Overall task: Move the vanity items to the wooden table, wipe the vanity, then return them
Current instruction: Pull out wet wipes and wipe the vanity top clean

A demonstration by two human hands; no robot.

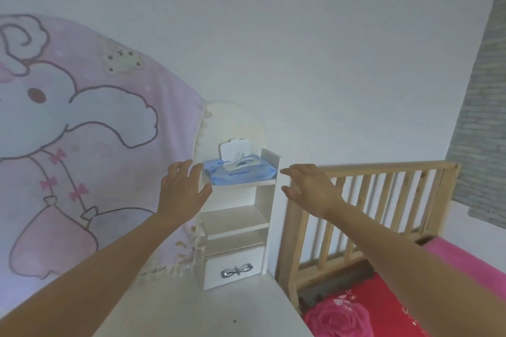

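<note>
A blue pack of wet wipes [241, 172] with its white lid flipped up lies on the top shelf of a small white shelf unit [269, 216] standing on the white vanity top [208, 312]. My left hand [182, 189] is spread just left of the pack, fingers straight, thumb near the shelf's left edge. My right hand [306, 189] hovers just right of the unit's side wall, fingers extended toward it. Neither hand holds anything. The lower shelves look bare.
A white drawer with a silver bow handle [235, 272] sits at the unit's base. A pink cartoon blanket [82, 131] hangs at the left. A wooden bed rail [383, 200] and a red floral bedspread [369, 306] lie at the right.
</note>
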